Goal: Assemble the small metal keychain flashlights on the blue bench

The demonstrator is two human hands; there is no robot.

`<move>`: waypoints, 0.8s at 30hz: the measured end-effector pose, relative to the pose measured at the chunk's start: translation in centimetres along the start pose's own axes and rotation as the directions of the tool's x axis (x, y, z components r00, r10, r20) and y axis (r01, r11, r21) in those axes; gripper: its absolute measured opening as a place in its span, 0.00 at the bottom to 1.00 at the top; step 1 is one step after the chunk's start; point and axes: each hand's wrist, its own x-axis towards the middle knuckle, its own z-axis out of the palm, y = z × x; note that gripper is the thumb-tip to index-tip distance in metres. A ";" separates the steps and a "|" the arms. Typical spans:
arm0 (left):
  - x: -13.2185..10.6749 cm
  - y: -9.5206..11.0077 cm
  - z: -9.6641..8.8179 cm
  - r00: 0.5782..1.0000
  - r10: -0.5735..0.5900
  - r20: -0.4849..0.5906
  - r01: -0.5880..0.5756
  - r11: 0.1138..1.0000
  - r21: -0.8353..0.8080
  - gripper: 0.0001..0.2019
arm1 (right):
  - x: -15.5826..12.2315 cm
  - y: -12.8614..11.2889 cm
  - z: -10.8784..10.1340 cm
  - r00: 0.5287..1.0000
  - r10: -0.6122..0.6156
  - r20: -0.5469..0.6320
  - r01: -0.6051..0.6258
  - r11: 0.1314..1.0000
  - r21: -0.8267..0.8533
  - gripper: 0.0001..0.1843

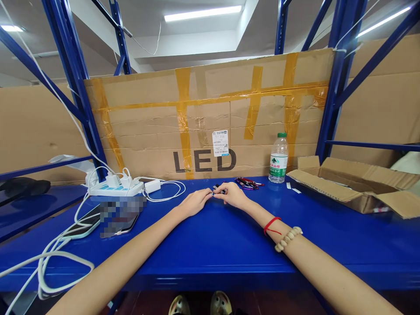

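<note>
Both my arms stretch out over a blue metal shelf. My left hand and my right hand meet fingertip to fingertip, pinching a small dark pen-like item between them. Just behind my right hand lies a small pile of dark, red and purple pens. A red string and a bead bracelet circle my right wrist.
A water bottle stands right of the pens. An open cardboard box sits at far right. On the left are a power strip with chargers, white cables and phones. A taped cardboard sheet marked LED backs the shelf.
</note>
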 end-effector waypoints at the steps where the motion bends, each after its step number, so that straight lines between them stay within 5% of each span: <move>1: 0.0 0.0 0.0 1.000 -0.001 0.000 0.001 1.000 0.000 0.13 | 0.0 0.1 0.1 1.000 -0.002 0.000 0.002 1.000 0.001 0.09; 24: 0.0 0.2 -0.1 0.998 -0.036 0.047 0.032 0.996 0.082 0.13 | -1.2 -2.8 -0.9 0.996 -0.069 0.061 0.089 0.892 -0.443 0.08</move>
